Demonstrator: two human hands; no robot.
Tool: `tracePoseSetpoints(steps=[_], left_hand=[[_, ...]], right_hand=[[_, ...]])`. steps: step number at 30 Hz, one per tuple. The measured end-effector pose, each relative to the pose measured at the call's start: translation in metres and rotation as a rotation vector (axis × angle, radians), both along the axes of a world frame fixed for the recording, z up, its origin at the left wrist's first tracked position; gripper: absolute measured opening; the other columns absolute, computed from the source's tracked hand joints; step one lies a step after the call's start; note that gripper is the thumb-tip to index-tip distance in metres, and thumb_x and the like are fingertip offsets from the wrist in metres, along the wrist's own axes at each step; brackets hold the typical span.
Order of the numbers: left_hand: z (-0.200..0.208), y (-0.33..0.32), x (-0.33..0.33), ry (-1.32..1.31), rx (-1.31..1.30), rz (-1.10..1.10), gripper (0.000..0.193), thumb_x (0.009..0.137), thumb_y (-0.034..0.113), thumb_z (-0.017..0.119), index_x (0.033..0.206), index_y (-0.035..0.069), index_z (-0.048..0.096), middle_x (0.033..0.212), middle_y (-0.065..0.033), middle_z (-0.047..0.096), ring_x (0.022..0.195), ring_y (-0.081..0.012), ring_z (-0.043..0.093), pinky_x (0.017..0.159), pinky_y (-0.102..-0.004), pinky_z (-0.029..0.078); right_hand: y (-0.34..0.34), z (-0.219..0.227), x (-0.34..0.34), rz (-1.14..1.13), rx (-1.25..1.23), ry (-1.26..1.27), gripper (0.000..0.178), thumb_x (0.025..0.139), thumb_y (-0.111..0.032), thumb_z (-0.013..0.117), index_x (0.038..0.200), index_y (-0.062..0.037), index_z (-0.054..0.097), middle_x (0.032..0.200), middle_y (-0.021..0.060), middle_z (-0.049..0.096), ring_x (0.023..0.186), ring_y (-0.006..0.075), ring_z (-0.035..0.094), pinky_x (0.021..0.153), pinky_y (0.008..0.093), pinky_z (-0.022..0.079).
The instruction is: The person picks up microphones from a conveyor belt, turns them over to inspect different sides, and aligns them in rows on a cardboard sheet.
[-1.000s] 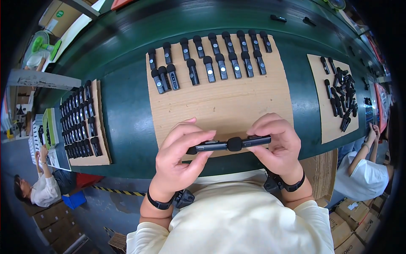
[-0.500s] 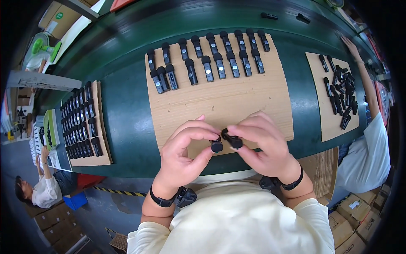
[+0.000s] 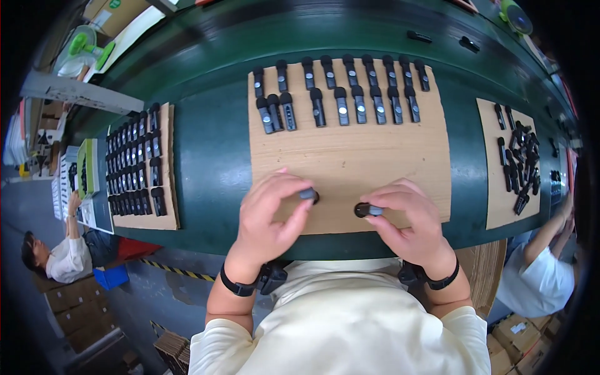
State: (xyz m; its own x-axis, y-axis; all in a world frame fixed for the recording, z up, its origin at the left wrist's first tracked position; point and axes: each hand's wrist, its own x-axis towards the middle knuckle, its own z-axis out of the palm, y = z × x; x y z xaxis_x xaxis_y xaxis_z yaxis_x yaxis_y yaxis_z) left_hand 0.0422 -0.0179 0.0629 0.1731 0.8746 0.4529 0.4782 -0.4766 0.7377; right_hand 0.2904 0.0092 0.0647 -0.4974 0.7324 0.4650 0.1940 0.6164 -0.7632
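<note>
Device in left hand: small black-and-grey rod-shaped piece (image 3: 309, 194), apparently plastic; located over the near half of the tan flat cardboard sheet (image 3: 350, 153), mostly covered by the fingers.
Device in right hand: small grey piece with a rounded black end (image 3: 374, 210), located over the same sheet, apart from the first; black end directed toward the left hand.
Handling, weight: judged light; fingertip support should suffice.
Handling, body: judged stiff and smooth, so it may slip or roll if held loosely.
Handling, rounded end: judged softer if it matches the dark heads on the rows of black slim microphones (image 3: 352, 74) at the far side of the sheet; avoid squeezing it.
Hold point: opposite sides of the rigid body, clear of the rounded end.
Left hand grip: bare left hand (image 3: 270, 209) pinches its piece between thumb and fingers.
Right hand grip: bare right hand (image 3: 407, 214) pinches its piece by the grey body; black end protrudes.
Hand pose: both raised in front of the torso, fingers curled, fingertips facing inward across a gap.
Forearm pose: both enter from the lower edge, angled forward; black wrist strap (image 3: 238, 285) on the left, matching strap (image 3: 444, 279) on the right.
</note>
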Motion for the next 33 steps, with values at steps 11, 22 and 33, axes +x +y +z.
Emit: tracePoseSetpoints(steps=[11, 22, 33], left_hand=[[-0.019, 0.009, -0.045, 0.553, 0.226, 0.132, 0.021, 0.072, 0.000, 0.073, 0.089, 0.005, 0.061, 0.101, -0.0086, 0.067, 0.094, -0.0295, 0.064, 0.088, -0.0442, 0.051], [-0.026, 0.019, -0.052, 0.546, 0.137, 0.104, 0.025, 0.073, 0.003, 0.073, 0.096, 0.006, 0.063, 0.110, -0.0108, 0.063, 0.097, -0.0315, 0.062, 0.087, -0.0429, 0.051], [-0.036, 0.028, -0.050, 0.442, 0.044, 0.139, 0.031, 0.074, 0.002, 0.074, 0.103, 0.005, 0.062, 0.117, -0.0147, 0.061, 0.100, -0.0332, 0.062, 0.088, -0.0422, 0.051]], right_hand=[[-0.006, -0.011, 0.014, -0.091, -0.052, 0.000, 0.031, 0.077, 0.010, 0.067, 0.101, -0.0033, 0.052, 0.103, 0.0173, 0.069, 0.091, 0.0267, 0.066, 0.080, 0.0355, 0.050], [-0.005, -0.009, 0.001, -0.091, -0.042, -0.034, 0.032, 0.076, 0.011, 0.067, 0.101, -0.0034, 0.053, 0.104, 0.0178, 0.068, 0.092, 0.0279, 0.066, 0.081, 0.0363, 0.050], [0.021, -0.003, 0.053, -0.338, -0.002, -0.237, 0.029, 0.078, 0.010, 0.067, 0.102, -0.0014, 0.054, 0.104, 0.0151, 0.069, 0.095, 0.0264, 0.067, 0.080, 0.0317, 0.053]])
